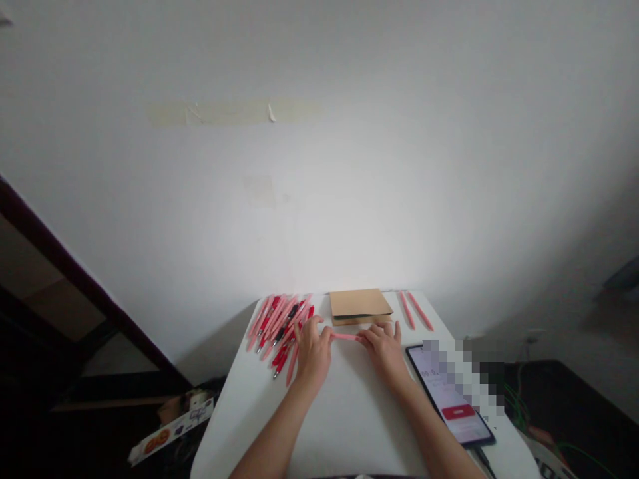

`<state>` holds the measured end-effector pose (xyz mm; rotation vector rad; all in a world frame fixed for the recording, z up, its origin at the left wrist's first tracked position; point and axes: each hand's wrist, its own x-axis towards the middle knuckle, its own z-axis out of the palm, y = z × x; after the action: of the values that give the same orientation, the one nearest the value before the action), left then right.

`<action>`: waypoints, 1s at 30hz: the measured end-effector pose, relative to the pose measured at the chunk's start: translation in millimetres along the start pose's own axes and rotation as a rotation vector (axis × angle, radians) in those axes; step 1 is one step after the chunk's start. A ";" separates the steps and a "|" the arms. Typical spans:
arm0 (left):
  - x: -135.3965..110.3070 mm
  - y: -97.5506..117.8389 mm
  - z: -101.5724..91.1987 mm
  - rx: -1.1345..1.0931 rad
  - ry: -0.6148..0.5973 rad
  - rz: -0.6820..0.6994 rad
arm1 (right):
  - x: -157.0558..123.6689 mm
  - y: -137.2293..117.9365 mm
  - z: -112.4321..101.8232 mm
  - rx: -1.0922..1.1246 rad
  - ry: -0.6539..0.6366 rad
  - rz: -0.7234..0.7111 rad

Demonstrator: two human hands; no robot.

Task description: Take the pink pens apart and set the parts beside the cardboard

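Note:
A pink pen (345,337) lies level between my two hands, over the middle of the white table. My left hand (314,349) pinches its left end, and my right hand (383,349) pinches its right end. Left of my left hand is a loose pile of pens (279,326), mostly pink, with some red and black ones among them. Just beyond my hands lies a folded brown cardboard piece (359,304). Two more pink pens (417,311) lie side by side at the table's far right.
A phone (449,399) with a cable plugged in lies along the right side of the white table (349,426). The wall (349,199) rises behind the table's far edge. A printed box (172,432) is on the lower left, and green cables (516,406) run at right.

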<state>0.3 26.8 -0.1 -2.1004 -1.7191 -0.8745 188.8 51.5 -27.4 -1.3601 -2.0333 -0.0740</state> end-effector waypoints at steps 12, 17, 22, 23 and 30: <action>2.5 -1.5 -1.8 -0.010 -0.108 0.008 | 0.5 -1.2 -5.4 0.113 0.045 0.011; 2.3 -0.7 -1.8 -0.047 -0.106 -0.016 | 0.3 -4.7 -8.3 0.086 0.101 0.002; -0.3 -3.4 4.9 -0.083 -0.125 -0.038 | 0.8 -5.7 -13.1 0.046 0.153 -0.023; -0.9 -3.5 5.9 -0.079 -0.127 -0.035 | 1.1 -5.5 -13.5 0.051 0.154 -0.025; -2.4 0.8 5.8 -0.050 -0.082 -0.057 | 1.6 -0.1 -6.9 0.093 0.178 0.036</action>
<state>2.4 28.0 -6.0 -2.1576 -1.8242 -0.8676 191.8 50.0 -21.1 -1.2855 -1.8411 -0.0811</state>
